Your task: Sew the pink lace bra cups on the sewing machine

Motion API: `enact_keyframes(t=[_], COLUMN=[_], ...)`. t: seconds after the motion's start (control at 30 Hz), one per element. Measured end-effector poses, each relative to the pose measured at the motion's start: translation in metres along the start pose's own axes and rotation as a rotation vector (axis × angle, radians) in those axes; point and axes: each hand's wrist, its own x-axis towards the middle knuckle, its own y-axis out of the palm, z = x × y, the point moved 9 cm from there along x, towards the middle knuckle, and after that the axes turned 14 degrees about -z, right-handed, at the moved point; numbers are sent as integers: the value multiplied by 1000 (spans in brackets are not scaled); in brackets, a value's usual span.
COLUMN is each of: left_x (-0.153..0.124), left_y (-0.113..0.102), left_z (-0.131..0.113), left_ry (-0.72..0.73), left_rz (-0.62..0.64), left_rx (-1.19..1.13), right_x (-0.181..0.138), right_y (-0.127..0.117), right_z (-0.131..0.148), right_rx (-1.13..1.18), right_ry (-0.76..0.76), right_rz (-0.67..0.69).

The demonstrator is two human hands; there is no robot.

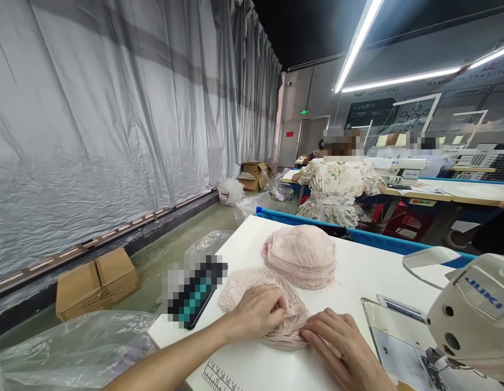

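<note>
A pale pink lace fabric piece [246, 285] lies on the white sewing table [244, 247] in front of me. My left hand [262, 310] rests on top of it, with the fingers curled in and gripping the lace. At the right edge of the same piece, my right hand [344, 345] pinches the lace between thumb and fingertips. Just behind sits a rounded pile of similar pink lace [303, 255], which neither hand touches. The parts of the lace beneath my left palm are hidden.
To the right stands a white sewing machine [476, 320]. A dark, blurred-out object [199, 293] lies at the table's left edge. A cardboard box [97, 282] and clear plastic bags [81, 347] are on the floor at left. A person in a floral top [337, 187] sits ahead.
</note>
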Motion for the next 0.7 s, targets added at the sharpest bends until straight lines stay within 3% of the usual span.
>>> enact_keyframes(t=[0.17,0.43,0.7], left_x=[-1,0,0], left_y=[-8,5,9], left_z=[12,38,47], left_ry=[-76,-200,-299], left_rz=[-37,-60,-127], left_rx=[-196,-452,-689], right_x=[16,23,24], right_y=[2,6,-4], right_z=[-4,10,14], right_rx=[-81,-116,-140], right_ry=[-15,-129,-138], right_rz=[-27,7,-85])
